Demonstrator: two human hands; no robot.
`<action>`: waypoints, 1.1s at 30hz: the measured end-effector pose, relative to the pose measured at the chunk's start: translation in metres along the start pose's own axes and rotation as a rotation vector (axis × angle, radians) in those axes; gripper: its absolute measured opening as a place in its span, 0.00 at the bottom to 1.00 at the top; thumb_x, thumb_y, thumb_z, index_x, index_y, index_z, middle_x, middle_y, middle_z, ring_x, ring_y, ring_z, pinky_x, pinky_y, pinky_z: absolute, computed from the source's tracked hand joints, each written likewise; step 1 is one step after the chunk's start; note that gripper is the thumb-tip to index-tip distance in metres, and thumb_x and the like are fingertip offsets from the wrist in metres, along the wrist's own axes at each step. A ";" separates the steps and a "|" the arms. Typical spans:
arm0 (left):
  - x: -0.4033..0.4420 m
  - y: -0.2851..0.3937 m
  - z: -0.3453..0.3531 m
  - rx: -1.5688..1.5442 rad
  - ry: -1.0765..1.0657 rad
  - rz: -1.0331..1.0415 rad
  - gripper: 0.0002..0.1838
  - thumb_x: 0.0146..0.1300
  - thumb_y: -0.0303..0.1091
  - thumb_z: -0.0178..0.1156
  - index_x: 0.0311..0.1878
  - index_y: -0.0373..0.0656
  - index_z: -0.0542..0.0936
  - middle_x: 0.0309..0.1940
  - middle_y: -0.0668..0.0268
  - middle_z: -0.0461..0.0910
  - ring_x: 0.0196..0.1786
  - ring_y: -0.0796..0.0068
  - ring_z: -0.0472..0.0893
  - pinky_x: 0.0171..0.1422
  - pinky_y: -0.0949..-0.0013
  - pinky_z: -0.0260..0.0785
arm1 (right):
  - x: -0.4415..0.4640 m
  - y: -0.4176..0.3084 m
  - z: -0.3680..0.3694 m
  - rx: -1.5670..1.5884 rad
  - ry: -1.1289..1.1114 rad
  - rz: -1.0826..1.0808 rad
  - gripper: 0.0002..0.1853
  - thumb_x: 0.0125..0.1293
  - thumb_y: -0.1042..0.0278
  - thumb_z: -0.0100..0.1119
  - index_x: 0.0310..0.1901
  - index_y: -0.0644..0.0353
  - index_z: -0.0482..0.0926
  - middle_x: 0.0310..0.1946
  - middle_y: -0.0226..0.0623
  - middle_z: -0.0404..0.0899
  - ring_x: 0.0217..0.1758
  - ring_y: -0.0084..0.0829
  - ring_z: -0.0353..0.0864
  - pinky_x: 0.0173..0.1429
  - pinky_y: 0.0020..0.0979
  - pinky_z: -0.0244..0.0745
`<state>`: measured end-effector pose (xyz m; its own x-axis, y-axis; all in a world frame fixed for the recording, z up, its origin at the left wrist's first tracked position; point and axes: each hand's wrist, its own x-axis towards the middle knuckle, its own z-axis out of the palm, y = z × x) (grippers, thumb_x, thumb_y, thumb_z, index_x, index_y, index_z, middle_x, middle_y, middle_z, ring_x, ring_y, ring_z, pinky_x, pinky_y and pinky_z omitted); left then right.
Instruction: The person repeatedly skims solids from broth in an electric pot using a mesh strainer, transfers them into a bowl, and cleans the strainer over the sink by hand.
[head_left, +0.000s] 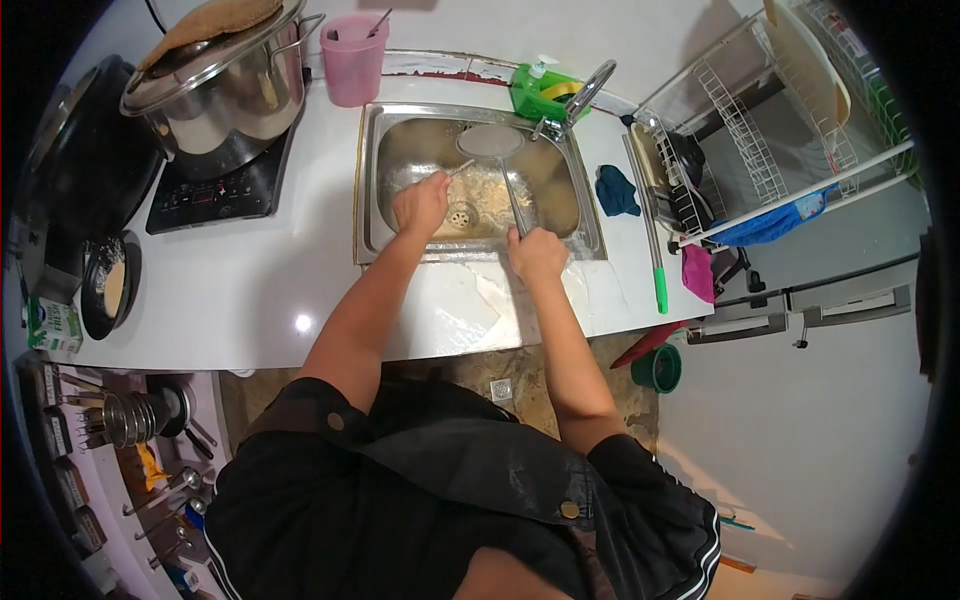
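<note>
My right hand (pixel 540 255) is wrapped round the long handle of a round mesh strainer (pixel 490 141), at the near right edge of the sink. Its round head lies over the far side of the steel sink (pixel 367 190). My left hand (pixel 422 205) is closed over the left half of the basin. A thin, pale tip pokes out past its fingers, but I cannot make out what it belongs to. Pale food scraps (pixel 485 195) lie wet on the sink floor around the drain (pixel 462 215).
A faucet (pixel 580 100) and a green caddy (pixel 540 92) stand behind the sink. To the left are a pink container (pixel 353 62) and a large steel pot (pixel 225 100) on an induction cooker (pixel 225 198). A dark cloth (pixel 617 191) and a dish rack (pixel 735 120) are on the right.
</note>
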<state>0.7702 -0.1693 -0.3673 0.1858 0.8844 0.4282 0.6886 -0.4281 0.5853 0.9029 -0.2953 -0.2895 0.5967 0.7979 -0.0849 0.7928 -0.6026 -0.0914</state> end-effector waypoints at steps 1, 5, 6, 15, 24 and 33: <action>0.000 0.000 0.001 0.012 -0.007 -0.005 0.09 0.59 0.43 0.50 0.29 0.52 0.75 0.20 0.60 0.77 0.25 0.55 0.77 0.29 0.55 0.67 | 0.000 0.000 0.001 -0.010 -0.021 -0.002 0.28 0.60 0.44 0.42 0.33 0.66 0.79 0.34 0.53 0.78 0.43 0.46 0.78 0.49 0.44 0.67; -0.001 0.000 0.002 0.024 -0.005 0.005 0.09 0.59 0.43 0.50 0.29 0.52 0.76 0.20 0.61 0.78 0.25 0.56 0.77 0.30 0.56 0.67 | 0.011 0.008 0.025 -0.008 0.119 -0.061 0.20 0.61 0.52 0.45 0.32 0.64 0.76 0.30 0.51 0.79 0.39 0.44 0.79 0.45 0.46 0.66; -0.001 0.000 0.002 0.023 -0.006 0.007 0.09 0.59 0.43 0.50 0.29 0.52 0.76 0.20 0.61 0.78 0.25 0.56 0.77 0.30 0.56 0.67 | 0.014 0.009 0.028 -0.004 0.167 -0.097 0.17 0.62 0.55 0.45 0.32 0.62 0.75 0.29 0.48 0.79 0.37 0.43 0.79 0.44 0.46 0.66; 0.000 -0.002 0.000 0.027 -0.136 -0.042 0.11 0.61 0.45 0.47 0.36 0.54 0.77 0.25 0.58 0.78 0.29 0.54 0.77 0.32 0.55 0.67 | 0.017 0.006 0.036 -0.098 0.286 -0.124 0.13 0.62 0.61 0.46 0.40 0.63 0.69 0.40 0.50 0.71 0.40 0.43 0.76 0.43 0.46 0.65; 0.003 -0.005 0.001 0.048 -0.232 -0.144 0.13 0.62 0.47 0.44 0.38 0.55 0.77 0.28 0.58 0.79 0.32 0.54 0.78 0.35 0.54 0.67 | 0.018 0.019 0.023 -0.102 0.099 -0.164 0.24 0.63 0.59 0.43 0.61 0.51 0.56 0.32 0.46 0.77 0.32 0.46 0.78 0.35 0.44 0.71; 0.003 -0.003 -0.001 0.047 -0.224 -0.142 0.13 0.61 0.45 0.45 0.34 0.51 0.77 0.26 0.58 0.79 0.31 0.54 0.78 0.35 0.56 0.68 | 0.014 0.029 0.024 0.014 0.200 -0.281 0.20 0.63 0.59 0.43 0.57 0.34 0.65 0.24 0.44 0.77 0.27 0.45 0.78 0.32 0.44 0.70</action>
<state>0.7685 -0.1653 -0.3669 0.2323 0.9563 0.1778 0.7495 -0.2925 0.5939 0.9308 -0.3021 -0.3167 0.3687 0.9187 0.1414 0.9287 -0.3578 -0.0971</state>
